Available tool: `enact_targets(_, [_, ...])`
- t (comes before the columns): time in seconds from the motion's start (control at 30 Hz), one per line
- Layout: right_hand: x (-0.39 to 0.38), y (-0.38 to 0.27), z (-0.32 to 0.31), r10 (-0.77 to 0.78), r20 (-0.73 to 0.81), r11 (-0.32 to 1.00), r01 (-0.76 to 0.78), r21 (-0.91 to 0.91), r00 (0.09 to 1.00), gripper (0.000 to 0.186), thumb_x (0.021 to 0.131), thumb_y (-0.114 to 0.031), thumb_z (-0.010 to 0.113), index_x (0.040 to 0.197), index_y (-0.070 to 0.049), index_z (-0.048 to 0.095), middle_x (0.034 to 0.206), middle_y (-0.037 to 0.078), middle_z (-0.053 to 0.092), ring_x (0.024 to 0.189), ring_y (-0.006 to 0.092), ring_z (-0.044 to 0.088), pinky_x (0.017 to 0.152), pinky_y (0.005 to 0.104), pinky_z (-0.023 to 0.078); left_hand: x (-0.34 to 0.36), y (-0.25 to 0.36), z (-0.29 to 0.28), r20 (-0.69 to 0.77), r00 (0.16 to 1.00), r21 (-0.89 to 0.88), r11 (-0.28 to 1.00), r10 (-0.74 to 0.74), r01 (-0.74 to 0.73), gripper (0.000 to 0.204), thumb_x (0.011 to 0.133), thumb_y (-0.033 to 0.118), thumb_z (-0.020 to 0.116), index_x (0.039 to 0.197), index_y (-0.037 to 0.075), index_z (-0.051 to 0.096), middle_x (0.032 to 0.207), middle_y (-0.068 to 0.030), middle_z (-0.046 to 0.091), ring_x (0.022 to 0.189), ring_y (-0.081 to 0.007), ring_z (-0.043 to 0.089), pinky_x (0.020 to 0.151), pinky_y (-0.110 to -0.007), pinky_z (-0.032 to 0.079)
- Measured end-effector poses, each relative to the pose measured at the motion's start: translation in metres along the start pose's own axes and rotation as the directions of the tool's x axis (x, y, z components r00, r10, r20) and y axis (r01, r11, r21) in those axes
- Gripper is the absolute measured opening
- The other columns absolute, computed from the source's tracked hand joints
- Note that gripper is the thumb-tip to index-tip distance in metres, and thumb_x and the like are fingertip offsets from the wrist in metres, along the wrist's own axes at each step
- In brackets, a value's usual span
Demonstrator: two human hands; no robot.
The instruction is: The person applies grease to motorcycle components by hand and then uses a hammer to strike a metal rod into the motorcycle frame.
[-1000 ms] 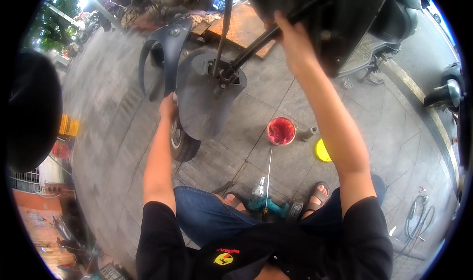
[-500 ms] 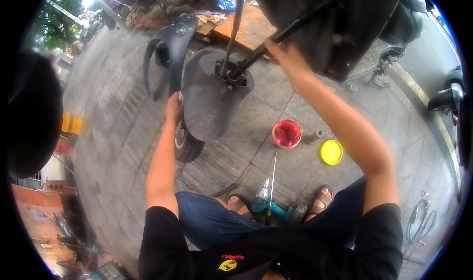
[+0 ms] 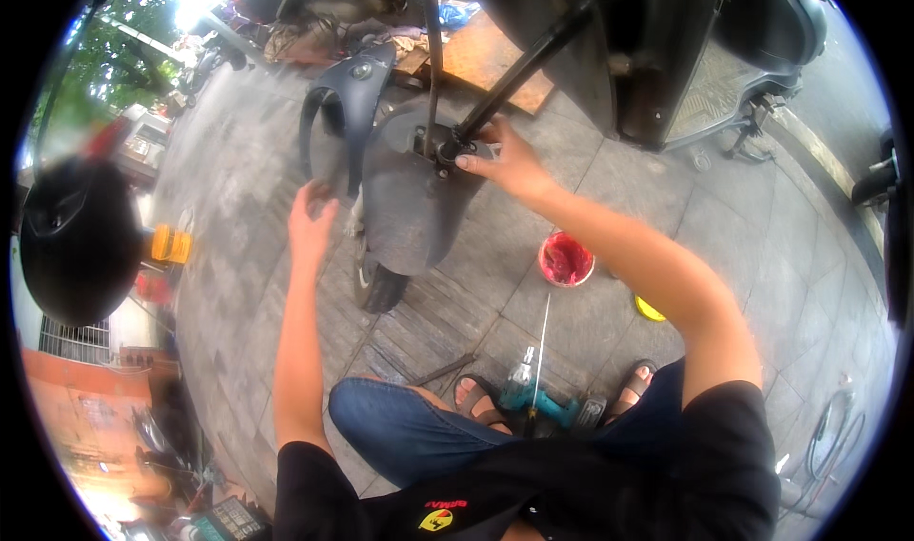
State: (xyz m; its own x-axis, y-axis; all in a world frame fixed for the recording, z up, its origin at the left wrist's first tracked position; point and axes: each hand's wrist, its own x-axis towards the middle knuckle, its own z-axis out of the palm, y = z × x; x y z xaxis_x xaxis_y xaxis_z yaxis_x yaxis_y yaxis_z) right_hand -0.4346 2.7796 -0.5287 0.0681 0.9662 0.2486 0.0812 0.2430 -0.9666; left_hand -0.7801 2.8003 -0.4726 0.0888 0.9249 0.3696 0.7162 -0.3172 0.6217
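Head view shows the right hand (image 3: 500,160) at the foot of a black tube (image 3: 543,53), where the tube enters the grey fender (image 3: 411,212). The thumb lies on the near side and the fingers go behind, so one cannot tell if this grip is fully closed. Probably the hand is placed so low to steady the tube, which leans to the right. The left hand (image 3: 312,219) is empty: its fingers are curved, with a wide gap to the thumb, and it is held near the fender's left side, apart from it, perhaps to be ready for support.

The fender covers the wheel (image 3: 383,291), and both stand on the paving in front of the person, somewhat to the left. A thin dark cable (image 3: 431,60) rises beside the tube. Behind the left hand is a curved panel (image 3: 354,98).

To the right of the wheel stands a red tub (image 3: 569,281), uncovered, maybe for easy reach. Its yellow lid (image 3: 651,310) is partly hidden by the right forearm. Between the feet lies a drill (image 3: 519,392), with a long screwdriver (image 3: 541,355) across it.
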Motion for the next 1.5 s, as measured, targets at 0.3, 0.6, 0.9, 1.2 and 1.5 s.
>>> enact_targets(0.3, [0.008, -0.008, -0.002, -0.055, -0.079, 0.992, 0.045, -0.12, 0.995, 0.079, 0.068, -0.036, 0.079, 0.126, 0.001, 0.041, 0.123, 0.021, 0.053, 0.117, 0.0316, 0.05, 0.1, 0.0385, 0.039, -0.007, 0.154, 0.05, 0.181, 0.916, 0.093, 0.921, 0.358, -0.379, 0.038, 0.073, 0.014, 0.069, 0.108, 0.003, 0.06, 0.099, -0.0078, 0.065, 0.089, -0.0245, 0.063, 0.078, -0.033, 0.048])
enact_targets(0.6, [0.009, -0.04, -0.057, -0.058, -0.075, 0.988, 0.068, 0.139, 0.995, 0.068, 0.081, -0.033, 0.071, 0.131, 0.001, 0.04, 0.119, 0.017, 0.054, 0.114, 0.0234, 0.05, 0.097, 0.0348, 0.04, 0.008, 0.165, 0.107, 0.211, 0.898, 0.308, 0.846, 0.386, -0.436, 0.052, 0.072, 0.02, 0.07, 0.12, 0.01, 0.053, 0.105, -0.0084, 0.062, 0.09, -0.0304, 0.062, 0.074, -0.041, 0.05])
enact_targets(0.9, [0.003, -0.067, -0.05, -0.005, -0.268, 0.977, 0.062, 0.205, 0.963, 0.042, 0.093, -0.034, 0.057, 0.118, -0.001, 0.05, 0.105, 0.009, 0.06, 0.101, 0.0169, 0.054, 0.093, 0.0313, 0.039, 0.021, 0.181, 0.119, 0.3, 0.914, 0.466, 0.794, 0.274, -0.391, 0.057, 0.072, 0.023, 0.07, 0.125, 0.01, 0.05, 0.103, -0.0111, 0.063, 0.093, -0.0307, 0.062, 0.076, -0.041, 0.049])
enact_targets(1.2, [-0.008, -0.046, -0.052, 0.173, -0.29, 0.963, -0.1, 0.25, 0.941, 0.045, 0.093, -0.037, 0.055, 0.118, 0.0, 0.054, 0.113, 0.01, 0.06, 0.105, 0.0185, 0.054, 0.094, 0.0306, 0.038, 0.023, 0.165, 0.124, 0.289, 0.888, 0.42, 0.787, 0.357, -0.453, 0.054, 0.076, 0.022, 0.067, 0.125, 0.011, 0.049, 0.105, -0.0122, 0.063, 0.093, -0.032, 0.062, 0.077, -0.042, 0.05])
enact_targets(1.5, [-0.014, 0.006, -0.046, 0.315, -0.136, 0.942, -0.291, 0.171, 0.939, 0.044, 0.089, -0.035, 0.06, 0.114, 0.002, 0.058, 0.111, 0.013, 0.062, 0.104, 0.0196, 0.056, 0.088, 0.0313, 0.042, 0.022, 0.164, 0.121, 0.343, 0.873, 0.441, 0.761, 0.347, -0.475, 0.057, 0.076, 0.023, 0.067, 0.128, 0.011, 0.047, 0.106, -0.0122, 0.062, 0.096, -0.0308, 0.061, 0.079, -0.041, 0.049])
